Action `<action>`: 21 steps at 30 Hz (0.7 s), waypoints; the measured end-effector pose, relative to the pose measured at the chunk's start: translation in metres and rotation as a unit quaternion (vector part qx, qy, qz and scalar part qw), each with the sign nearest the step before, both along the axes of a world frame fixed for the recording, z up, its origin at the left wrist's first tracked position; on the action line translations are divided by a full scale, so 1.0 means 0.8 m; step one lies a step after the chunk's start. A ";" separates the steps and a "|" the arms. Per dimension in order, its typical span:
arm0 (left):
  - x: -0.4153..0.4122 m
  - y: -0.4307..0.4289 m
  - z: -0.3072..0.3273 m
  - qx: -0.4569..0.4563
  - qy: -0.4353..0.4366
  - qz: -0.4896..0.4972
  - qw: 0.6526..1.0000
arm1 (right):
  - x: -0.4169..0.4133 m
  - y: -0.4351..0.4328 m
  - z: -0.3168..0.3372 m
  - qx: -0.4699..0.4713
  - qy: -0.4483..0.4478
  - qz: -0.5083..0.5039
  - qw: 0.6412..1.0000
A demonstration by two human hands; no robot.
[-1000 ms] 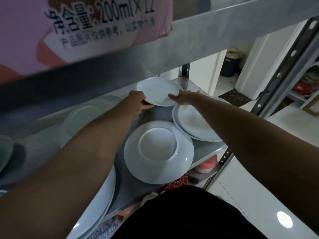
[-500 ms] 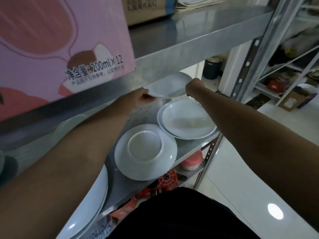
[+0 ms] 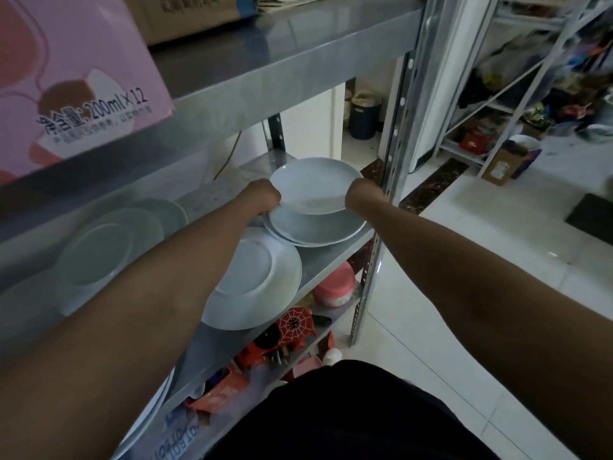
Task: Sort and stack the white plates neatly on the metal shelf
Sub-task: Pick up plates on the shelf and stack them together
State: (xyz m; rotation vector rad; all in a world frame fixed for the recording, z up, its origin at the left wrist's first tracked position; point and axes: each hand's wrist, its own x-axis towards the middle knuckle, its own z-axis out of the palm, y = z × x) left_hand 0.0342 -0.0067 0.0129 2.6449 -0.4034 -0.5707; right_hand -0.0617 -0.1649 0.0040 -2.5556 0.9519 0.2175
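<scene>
The metal shelf fills most of what I see, its plate level running from 8 o'clock up toward 1 o'clock, with a post standing at the right corner. On the level above, at 10 o'clock, sits a pink carton, which leaves me only a low gap to work in, so I reach in flat with both arms.

At the centre of the shelf lies an upside-down plate, foot ring up, apart from any pile; I judge it yet to be sorted. Behind my left arm, toward 9 o'clock, more plates lie overlapping, dim and hard to count. At 7 o'clock the rim of a near plate shows under my forearm.

Just past centre, toward 12 o'clock, is a short stack of wide plates near the shelf's right edge. I hold a smaller plate level just above it, overlapping its far side; I cannot tell whether it touches. My left hand pinches its rim at 9 o'clock and my right hand grips the rim at 3 o'clock, hands apart on opposite sides so the plate stays flat and comes down centred. My fingers are hidden beneath the rim.
</scene>
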 end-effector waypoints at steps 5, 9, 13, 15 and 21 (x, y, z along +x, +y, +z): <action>-0.014 0.012 -0.008 0.061 -0.048 -0.036 0.996 | -0.009 0.005 -0.005 -0.019 0.012 0.009 1.000; -0.013 0.016 -0.014 0.102 -0.077 -0.067 0.990 | -0.011 0.002 -0.004 -0.027 0.005 0.023 0.999; -0.015 0.031 -0.005 0.099 -0.130 -0.012 0.986 | -0.009 0.006 0.005 -0.006 -0.024 0.006 1.000; -0.016 0.047 0.001 0.117 -0.156 0.027 0.980 | -0.006 0.010 0.009 -0.006 -0.035 0.016 0.999; -0.035 0.118 -0.003 0.152 -0.169 0.105 0.968 | -0.001 0.047 0.017 -0.060 -0.122 0.111 0.985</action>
